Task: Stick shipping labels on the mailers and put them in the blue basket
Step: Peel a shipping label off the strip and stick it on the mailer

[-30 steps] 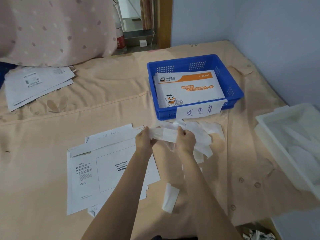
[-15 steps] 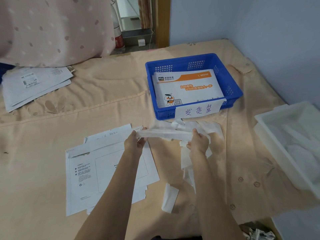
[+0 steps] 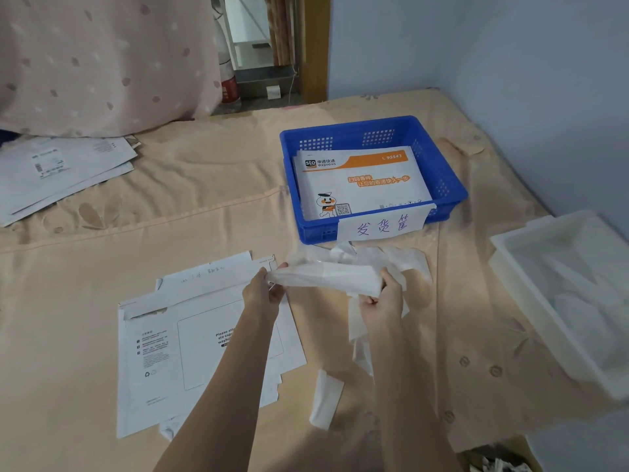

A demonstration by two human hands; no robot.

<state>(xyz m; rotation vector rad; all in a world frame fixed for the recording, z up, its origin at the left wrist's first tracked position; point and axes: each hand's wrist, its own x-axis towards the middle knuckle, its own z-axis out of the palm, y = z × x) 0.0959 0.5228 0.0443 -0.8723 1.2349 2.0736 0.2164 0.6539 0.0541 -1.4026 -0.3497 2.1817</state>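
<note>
Bed (image 3: 102, 253): it carries everything, under a beige sheet with creases.
White tray (image 3: 531, 267): at the right edge of the bed, with pale sheets inside.
Blue basket (image 3: 439, 158): beyond the hands, one orange-and-white mailer already inside.
Mailer (image 3: 163, 352): lies flat under the left forearm, its label box not yet covered.
Label strip (image 3: 326, 275): stretched in the air between both hands, above loose backing scraps.
Left hand (image 3: 263, 292): its grip pinches the left end of the strip.
Right hand (image 3: 383, 299): its grip pinches the right end, fingers curled round it.
Risk: the thin strip can probably fold and stick to itself, or go on the mailer crooked, if one hand pulls unevenly.
</note>
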